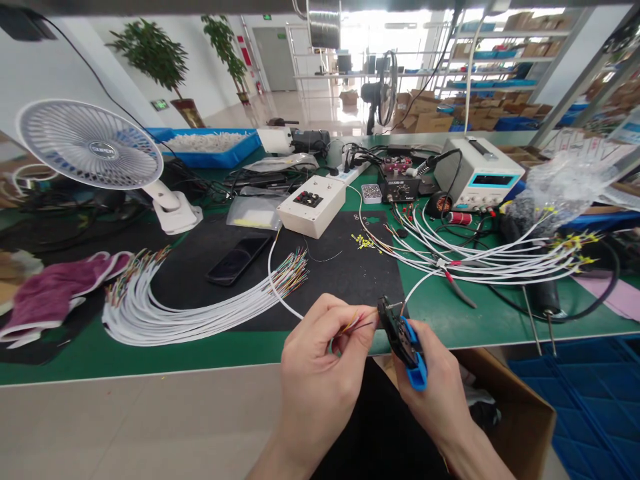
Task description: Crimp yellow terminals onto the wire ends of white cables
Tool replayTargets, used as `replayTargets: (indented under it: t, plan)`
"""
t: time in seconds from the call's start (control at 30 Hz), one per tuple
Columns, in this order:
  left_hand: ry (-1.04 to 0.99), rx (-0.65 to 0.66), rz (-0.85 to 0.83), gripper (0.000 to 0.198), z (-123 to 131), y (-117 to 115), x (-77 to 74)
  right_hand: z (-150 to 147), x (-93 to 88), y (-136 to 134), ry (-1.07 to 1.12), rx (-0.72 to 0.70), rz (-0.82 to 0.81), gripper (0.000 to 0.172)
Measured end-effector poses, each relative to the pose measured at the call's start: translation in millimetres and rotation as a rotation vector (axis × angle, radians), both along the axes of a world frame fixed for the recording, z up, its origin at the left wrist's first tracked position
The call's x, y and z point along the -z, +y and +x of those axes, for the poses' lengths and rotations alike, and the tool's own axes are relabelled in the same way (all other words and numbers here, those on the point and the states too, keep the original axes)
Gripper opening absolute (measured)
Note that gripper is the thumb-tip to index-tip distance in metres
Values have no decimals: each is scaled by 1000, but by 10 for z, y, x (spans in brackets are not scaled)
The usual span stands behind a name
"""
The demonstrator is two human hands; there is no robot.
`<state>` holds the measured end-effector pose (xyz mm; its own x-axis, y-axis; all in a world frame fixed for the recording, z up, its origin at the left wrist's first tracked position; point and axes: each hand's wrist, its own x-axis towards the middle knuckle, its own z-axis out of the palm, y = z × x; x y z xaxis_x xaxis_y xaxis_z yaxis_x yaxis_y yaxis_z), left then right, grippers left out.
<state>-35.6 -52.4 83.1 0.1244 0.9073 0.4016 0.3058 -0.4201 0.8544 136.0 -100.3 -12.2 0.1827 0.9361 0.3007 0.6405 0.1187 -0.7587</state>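
Note:
My left hand is closed, its thumb and fingers pinching the thin coloured wires at a cable's end. A white cable runs into this hand from the left. My right hand is wrapped around crimping pliers with a black head and blue handles. The pliers' head is right at my left fingertips; whether its jaws grip a wire end is too small to tell. Behind the head, another white cable ends in bared thin wires. A bundle of white cables with stripped ends lies left of my hands.
On the black mat are a phone, a beige switch box and small yellow connectors. More white cables fan out right, near a power supply. A white fan stands left. Below right is a cardboard box.

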Motion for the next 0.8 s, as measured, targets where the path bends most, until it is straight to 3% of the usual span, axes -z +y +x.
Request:
replayTargets:
  t: [0.3, 0.4, 0.6, 0.8]
  plan:
    - [-60, 24, 71, 12, 117, 18, 25, 83, 221, 152, 18, 88, 102, 12]
    - [-66, 58, 108, 13, 120, 5, 6, 84, 120, 84, 40, 78, 95, 18]
    - [-100, 65, 186, 18, 147, -13, -31, 76, -205, -115, 82, -44, 58, 52]
    - [-98, 19, 280, 23, 281, 15, -39, 70, -328, -197, 61, 35, 47, 51]
